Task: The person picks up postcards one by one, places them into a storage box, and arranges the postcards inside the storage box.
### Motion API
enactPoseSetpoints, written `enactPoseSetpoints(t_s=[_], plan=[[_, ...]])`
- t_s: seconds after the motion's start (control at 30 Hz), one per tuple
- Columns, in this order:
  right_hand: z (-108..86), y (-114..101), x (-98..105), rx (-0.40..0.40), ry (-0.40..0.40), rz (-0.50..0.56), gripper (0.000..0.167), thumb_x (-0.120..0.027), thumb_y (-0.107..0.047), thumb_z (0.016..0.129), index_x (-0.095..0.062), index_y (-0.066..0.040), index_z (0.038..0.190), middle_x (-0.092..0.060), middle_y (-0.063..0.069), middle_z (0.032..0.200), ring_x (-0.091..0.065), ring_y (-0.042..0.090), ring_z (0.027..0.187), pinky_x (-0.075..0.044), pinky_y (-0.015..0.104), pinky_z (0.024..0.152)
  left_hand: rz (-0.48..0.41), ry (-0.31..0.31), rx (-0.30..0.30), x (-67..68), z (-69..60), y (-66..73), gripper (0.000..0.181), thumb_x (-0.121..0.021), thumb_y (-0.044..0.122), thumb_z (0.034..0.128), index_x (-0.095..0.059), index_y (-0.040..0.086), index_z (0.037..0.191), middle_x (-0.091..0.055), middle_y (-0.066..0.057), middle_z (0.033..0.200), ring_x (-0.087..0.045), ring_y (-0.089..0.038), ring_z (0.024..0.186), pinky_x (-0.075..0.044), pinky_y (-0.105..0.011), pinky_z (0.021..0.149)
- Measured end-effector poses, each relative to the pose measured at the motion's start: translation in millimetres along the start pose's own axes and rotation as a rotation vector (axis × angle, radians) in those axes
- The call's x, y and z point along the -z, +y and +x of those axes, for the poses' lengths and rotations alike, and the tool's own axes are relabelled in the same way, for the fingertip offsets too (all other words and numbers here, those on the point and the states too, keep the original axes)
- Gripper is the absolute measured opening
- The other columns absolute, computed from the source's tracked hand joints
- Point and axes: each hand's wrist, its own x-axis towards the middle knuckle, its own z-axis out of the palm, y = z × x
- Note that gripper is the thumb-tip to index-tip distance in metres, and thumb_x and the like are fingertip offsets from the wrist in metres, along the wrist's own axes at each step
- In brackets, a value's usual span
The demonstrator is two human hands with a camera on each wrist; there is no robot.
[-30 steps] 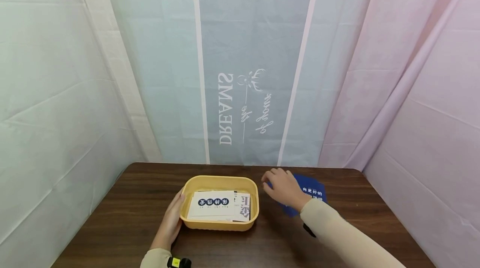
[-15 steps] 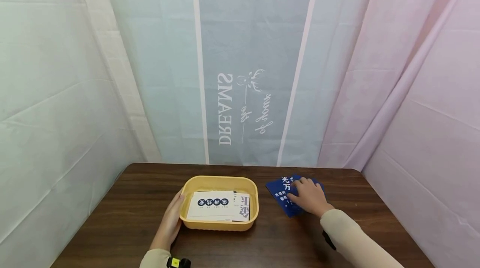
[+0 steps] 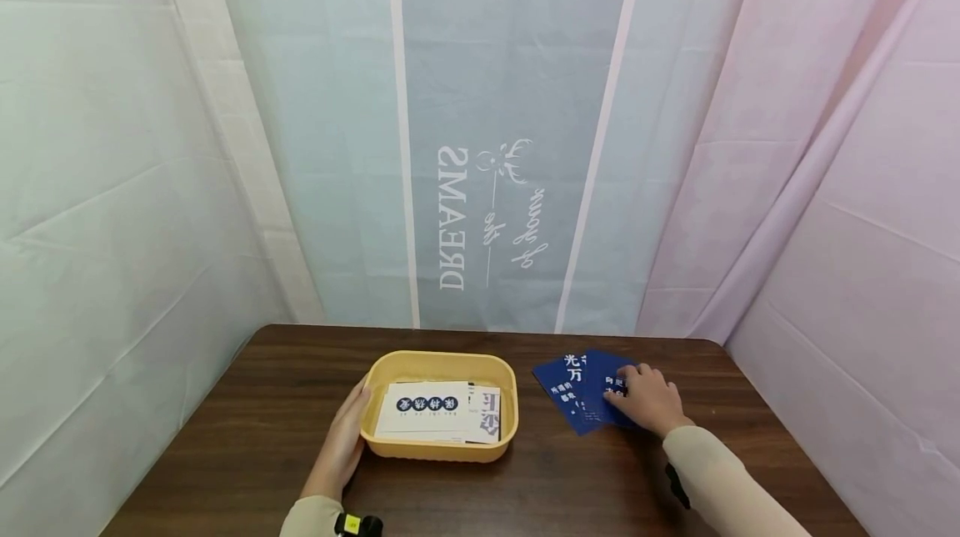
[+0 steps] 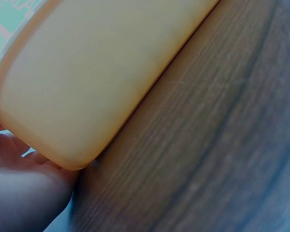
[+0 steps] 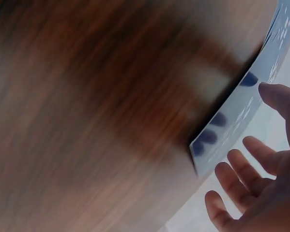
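Observation:
A yellow plastic basket (image 3: 438, 449) stands on the table with several white printed cards (image 3: 433, 420) lying in it. My left hand (image 3: 343, 441) rests along the basket's left wall, fingers fairly straight. In the left wrist view, the basket's side (image 4: 82, 82) covers part of that hand (image 4: 26, 179). Blue cards (image 3: 596, 374) with white Chinese characters lie fanned out at the right. Over the rightmost one is my right hand (image 3: 651, 399), fingers spread. The right wrist view shows that hand (image 5: 266, 174) just above the card (image 5: 227, 121), its fingertips apart from the surface.
The dark wooden table (image 3: 247, 437) has its far edge close behind the basket and cards. A pale blue curtain (image 3: 510, 103) with white lettering hangs behind it, and pale cloth walls (image 3: 862, 270) enclose both sides.
My right hand has moved from beside the basket to the right, across the blue cards. These now show as a fan, with the left one uncovered. The left hand and basket stay put.

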Motion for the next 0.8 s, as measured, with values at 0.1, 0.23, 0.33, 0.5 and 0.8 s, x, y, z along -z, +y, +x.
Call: enactPoseSetpoints(t_s=[0.1,0.23,0.33,0.5,0.8], plan=[[0.2,8.8,0.6,-0.044,-0.022,0.016,0.066,-0.073,-0.042,0.089,-0.058,0.010,0.127,-0.055,0.035,0.121,-0.052,0.053,0.111,-0.044,0.067,0.086,-0.004,0.004,0.004,0.0,0.2,0.4,0.059,-0.030,0.033,0.1116,-0.013,0.005,0.161,-0.009,-0.020,0.165,-0.009,-0.036,0.150,-0.010,-0.054,0.120],[0.6,19.6,3.2,-0.135,-0.082,0.048,0.088,-0.071,-0.053,0.087,-0.047,0.019,0.130,-0.053,0.042,0.116,-0.055,0.054,0.102,-0.047,0.067,0.083,-0.006,0.007,0.009,-0.2,0.1,0.5,0.060,-0.031,0.033,0.1116,-0.013,0.004,0.161,-0.009,-0.020,0.165,-0.008,-0.037,0.150,-0.009,-0.055,0.120],[1.3,25.4,8.2,-0.202,-0.140,0.105,0.099,-0.071,-0.060,0.084,-0.041,0.024,0.126,-0.054,0.042,0.109,-0.058,0.048,0.092,-0.050,0.064,0.080,-0.007,0.001,0.006,-0.1,-0.1,0.3,0.060,-0.031,0.033,0.1115,-0.012,0.004,0.161,-0.008,-0.021,0.165,-0.008,-0.037,0.150,-0.009,-0.055,0.120],[7.0,33.1,15.6,-0.276,-0.246,0.264,0.113,-0.074,-0.066,0.078,-0.033,0.028,0.127,-0.055,0.037,0.105,-0.058,0.039,0.088,-0.056,0.052,0.070,-0.006,-0.001,0.003,0.3,0.1,0.3,0.061,-0.031,0.035,0.1114,-0.012,0.004,0.161,-0.007,-0.020,0.166,-0.007,-0.037,0.151,-0.008,-0.055,0.120],[16.2,27.3,19.7,-0.309,-0.335,0.221,0.106,-0.084,-0.052,0.075,-0.039,0.030,0.125,-0.059,0.031,0.101,-0.061,0.034,0.085,-0.057,0.045,0.074,-0.007,-0.005,0.008,1.3,0.2,0.6,0.063,-0.031,0.036,0.1112,-0.011,0.004,0.161,-0.007,-0.021,0.165,-0.007,-0.037,0.151,-0.009,-0.056,0.119]])
